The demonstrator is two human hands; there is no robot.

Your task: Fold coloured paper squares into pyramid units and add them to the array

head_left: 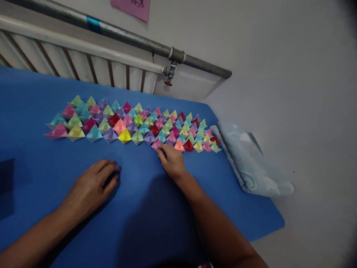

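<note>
Folded paper boats in many colours stand in several close rows on a blue surface [134, 163]. My right hand [172, 160] is at the front row, its thumb and fingers closed on a pink paper boat [156, 144]. Just right of those fingers is an orange paper boat [179, 146], and a purple paper boat [149, 138] stands on the left. My left hand [97, 182] rests on the blue surface in front of the rows, loosely curled, thumb apart from the fingers, with nothing visible in it. The nearest boat to it is a bright yellow paper boat [124, 136].
A folded pale blue patterned cloth [248, 163] lies at the right against the wall. Behind the boats are a white radiator [97, 69] and a metal pipe [134, 41] with a red-handled valve [168, 83]. A pink paper note [134, 8] hangs above.
</note>
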